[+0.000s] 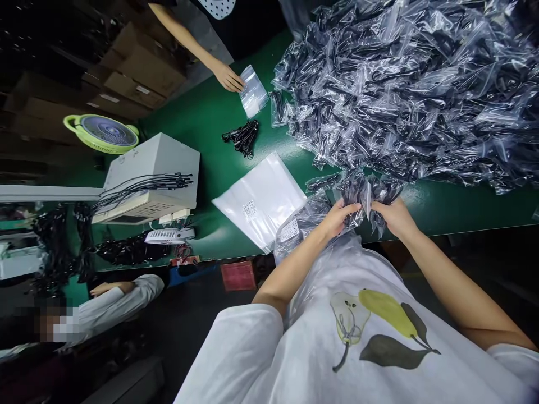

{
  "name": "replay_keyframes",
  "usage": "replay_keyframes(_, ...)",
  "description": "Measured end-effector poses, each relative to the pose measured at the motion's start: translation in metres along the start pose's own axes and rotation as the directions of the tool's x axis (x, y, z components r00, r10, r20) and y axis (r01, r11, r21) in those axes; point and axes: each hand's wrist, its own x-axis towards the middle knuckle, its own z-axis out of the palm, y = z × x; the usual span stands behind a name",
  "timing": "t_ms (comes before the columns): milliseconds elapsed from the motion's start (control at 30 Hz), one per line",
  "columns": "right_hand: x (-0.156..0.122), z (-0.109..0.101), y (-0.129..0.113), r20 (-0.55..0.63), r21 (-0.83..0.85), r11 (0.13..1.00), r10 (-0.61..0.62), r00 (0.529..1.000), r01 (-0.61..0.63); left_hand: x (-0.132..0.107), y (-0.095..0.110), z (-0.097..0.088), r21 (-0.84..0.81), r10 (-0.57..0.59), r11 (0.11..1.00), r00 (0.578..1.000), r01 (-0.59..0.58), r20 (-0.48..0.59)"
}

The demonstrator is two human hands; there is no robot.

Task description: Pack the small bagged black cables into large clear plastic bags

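My left hand and my right hand are both closed on a bunch of small clear bags with black cables at the near edge of the green table. A large clear bag with a white label hangs open under my left hand, against my lap. A huge heap of the same bagged cables covers the table just beyond my hands.
A flat stack of large clear bags lies left of my hands. Farther off, another person's hand touches a small bag near a loose cable bundle. A white machine, green fan and cardboard boxes stand left.
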Motion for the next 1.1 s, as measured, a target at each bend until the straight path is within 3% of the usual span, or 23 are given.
replay_keyframes(67, 0.005, -0.009, 0.008, 0.056, -0.186, 0.977, -0.099, 0.993, 0.108, 0.002, -0.002, -0.005, 0.012, -0.017, 1.000, 1.000, 0.017, 0.011)
replay_keyframes(133, 0.009, -0.022, 0.010, 0.185, -0.405, 0.855, -0.271, 0.945, 0.324, 0.006, -0.004, -0.013, 0.025, -0.039, 0.999, 0.999, 0.038, 0.027)
replay_keyframes(200, 0.014, -0.035, 0.009, 0.417, -0.552, 0.589, -0.418, 0.807, 0.590, 0.009, -0.006, -0.020, 0.024, -0.082, 0.996, 0.996, 0.081, 0.037)
replay_keyframes(267, 0.018, -0.045, 0.007, 0.641, -0.571, 0.291, -0.427, 0.638, 0.768, 0.012, -0.008, -0.025, 0.010, -0.138, 0.990, 0.989, 0.138, 0.049)
replay_keyframes(300, 0.020, -0.048, 0.006, 0.704, -0.563, 0.187, -0.401, 0.586, 0.805, 0.013, -0.008, -0.026, 0.007, -0.154, 0.988, 0.986, 0.154, 0.061)
replay_keyframes(367, 0.021, -0.052, 0.009, 0.728, -0.575, 0.112, -0.383, 0.569, 0.811, 0.014, -0.008, -0.024, 0.016, -0.148, 0.989, 0.985, 0.147, 0.087)
replay_keyframes(433, 0.019, -0.055, 0.015, 0.664, -0.615, 0.205, -0.385, 0.641, 0.761, 0.016, -0.005, -0.020, 0.028, -0.091, 0.996, 0.991, 0.088, 0.097)
replay_keyframes(533, 0.014, -0.065, 0.028, 0.383, -0.651, 0.590, -0.290, 0.877, 0.479, 0.018, -0.001, -0.016, 0.015, -0.019, 1.000, 0.999, 0.019, 0.039)
replay_keyframes(600, 0.011, -0.070, 0.032, 0.149, -0.472, 0.862, -0.131, 0.980, 0.187, 0.021, -0.002, -0.015, 0.003, -0.010, 1.000, 1.000, 0.010, -0.005)
replay_keyframes(667, 0.011, -0.067, 0.029, 0.058, -0.140, 0.989, 0.048, 0.997, -0.039, 0.025, -0.005, -0.014, 0.017, -0.008, 1.000, 1.000, 0.008, -0.008)
replay_keyframes(733, 0.013, -0.051, 0.021, 0.100, 0.084, 0.981, 0.164, 0.981, -0.173, 0.029, -0.011, -0.010, 0.099, 0.057, 0.993, 0.998, -0.058, 0.013)
replay_keyframes(800, 0.016, -0.026, 0.010, 0.106, 0.103, 0.975, 0.186, 0.977, -0.197, 0.031, -0.015, -0.005, 0.280, 0.186, 0.941, 0.982, -0.190, 0.039)
replay_keyframes(900, 0.017, 0.013, -0.002, 0.073, 0.056, 0.990, 0.122, 0.990, -0.126, 0.023, -0.012, 0.001, 0.630, 0.329, 0.715, 0.941, -0.303, 0.081)
replay_keyframes(1000, 0.005, 0.041, -0.009, 0.155, 0.098, 0.980, 0.157, 0.975, -0.173, -0.005, 0.007, -0.001, 0.835, 0.371, 0.467, 0.922, -0.291, 0.114)
replay_keyframes(1100, -0.016, 0.061, -0.017, 0.196, 0.140, 0.966, 0.188, 0.962, -0.217, -0.059, 0.038, -0.011, 0.886, 0.422, 0.324, 0.889, -0.331, 0.178)
